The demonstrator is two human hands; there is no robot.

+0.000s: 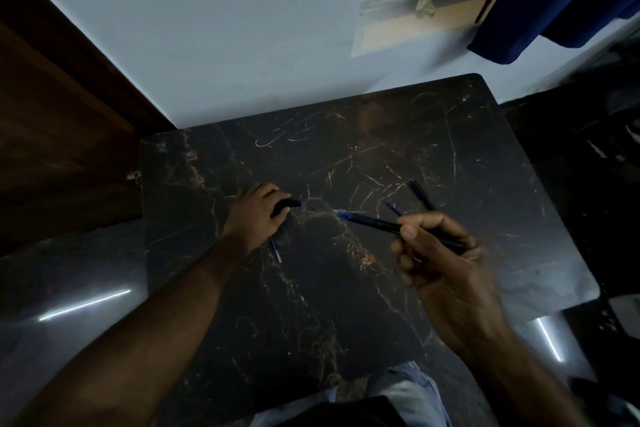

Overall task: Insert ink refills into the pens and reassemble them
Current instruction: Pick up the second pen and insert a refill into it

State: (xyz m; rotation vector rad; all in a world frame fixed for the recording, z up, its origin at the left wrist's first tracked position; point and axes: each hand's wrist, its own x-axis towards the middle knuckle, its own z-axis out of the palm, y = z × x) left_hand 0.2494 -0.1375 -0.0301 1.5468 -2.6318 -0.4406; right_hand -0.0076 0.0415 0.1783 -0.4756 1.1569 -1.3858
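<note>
Table (pixel 346 305) of dark marble carries the loose parts. Right hand (pixel 446 274) grips one pen (pixel 377 224), seemingly assembled. Left hand (pixel 258 215) closes on a black part (pixel 285 206), a refill (pixel 276 250) beside it. Another pen (pixel 420 194) and refill (pixel 393 208) wait, so work remains.

Black pen (pixel 377 225) with blue tip — held level above tabletop; thin blue refills (pixel 276 249) lie flat.
</note>
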